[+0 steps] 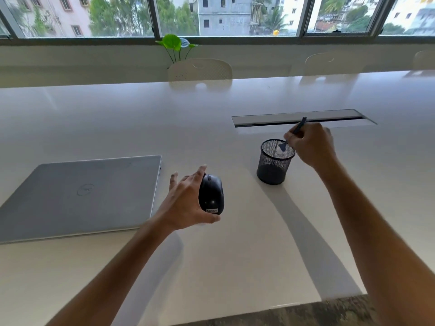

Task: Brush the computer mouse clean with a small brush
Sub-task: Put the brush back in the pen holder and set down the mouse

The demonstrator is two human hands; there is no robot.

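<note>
A black computer mouse [211, 192] is in my left hand [184, 200], lifted just above the white table [235, 255]; my thumb is under its rear end and my fingers are along its left side. My right hand [310, 144] pinches a small blue brush [297, 130] by the handle. The brush's white bristle end points down into the mouth of a black mesh pen cup [274, 164], which stands right of the mouse.
A closed grey laptop [80, 196] lies to the left of the mouse. A long cable slot [303, 118] is set into the table behind the cup. White chairs [200, 70] and a small green plant [174, 47] are at the far side, below the windows.
</note>
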